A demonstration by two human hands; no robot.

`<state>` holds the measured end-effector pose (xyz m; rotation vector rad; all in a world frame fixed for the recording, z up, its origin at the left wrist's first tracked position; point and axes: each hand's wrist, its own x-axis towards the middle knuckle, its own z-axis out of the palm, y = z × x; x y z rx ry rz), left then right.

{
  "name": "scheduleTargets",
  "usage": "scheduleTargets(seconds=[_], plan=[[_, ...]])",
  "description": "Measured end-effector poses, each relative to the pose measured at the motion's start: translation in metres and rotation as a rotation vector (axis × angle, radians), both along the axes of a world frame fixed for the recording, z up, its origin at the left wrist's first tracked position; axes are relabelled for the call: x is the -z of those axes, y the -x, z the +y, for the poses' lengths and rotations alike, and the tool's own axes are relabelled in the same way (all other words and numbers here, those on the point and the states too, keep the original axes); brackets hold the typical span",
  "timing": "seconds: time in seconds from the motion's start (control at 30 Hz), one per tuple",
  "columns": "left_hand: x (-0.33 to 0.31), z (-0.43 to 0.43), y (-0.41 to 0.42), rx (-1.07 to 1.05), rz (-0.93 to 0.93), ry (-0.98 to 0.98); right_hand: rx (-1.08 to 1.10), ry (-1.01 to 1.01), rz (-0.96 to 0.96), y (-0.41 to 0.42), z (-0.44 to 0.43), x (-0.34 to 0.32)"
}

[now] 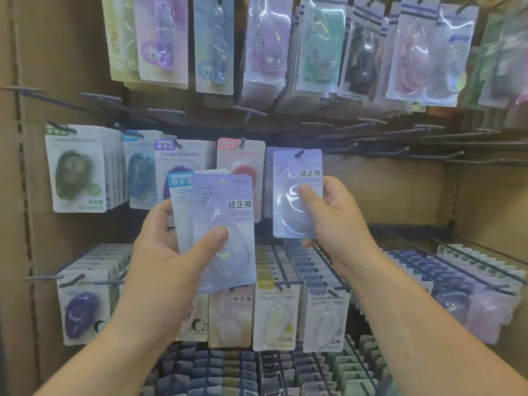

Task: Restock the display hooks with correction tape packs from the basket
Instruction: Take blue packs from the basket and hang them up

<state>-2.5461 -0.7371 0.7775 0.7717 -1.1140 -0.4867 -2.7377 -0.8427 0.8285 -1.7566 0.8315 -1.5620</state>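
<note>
The left hand (168, 252) is gripping a lavender pack (225, 218) of correction tape with a clear blister, thumb pressing its front. A blue-labelled pack (178, 190) is sitting mostly hidden behind it. The right hand (337, 218) is pinching a matching hooked pack (297, 195), which is hanging from a display hook (300, 153), thumb covering its blister. The small print is reading as blur.

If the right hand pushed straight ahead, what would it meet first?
Probably the lavender packs already hanging on the hook, just behind the pack the right hand grips; depth is unclear.
</note>
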Motion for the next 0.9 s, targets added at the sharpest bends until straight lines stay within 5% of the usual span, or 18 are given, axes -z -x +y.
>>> scheduleTargets(seconds=[0.47,0.63,0.7,0.77,0.9], plan=[[-0.004,0.005,0.004,-0.043,-0.034,0.039,0.241,-0.121,0.217,-0.018,-0.06,-0.019],[-0.004,0.005,0.004,-0.039,-0.024,0.042,0.491,0.09,0.204,-0.004,-0.044,-0.004],[-0.002,0.002,0.004,-0.016,-0.006,0.029,0.396,0.173,0.111,-0.003,-0.021,0.001],[-0.001,-0.002,0.004,0.018,0.005,0.005,0.082,0.119,0.051,-0.007,0.007,0.008],[0.001,-0.007,0.009,0.04,-0.011,-0.012,-0.392,0.007,0.15,-0.017,0.045,0.025]])
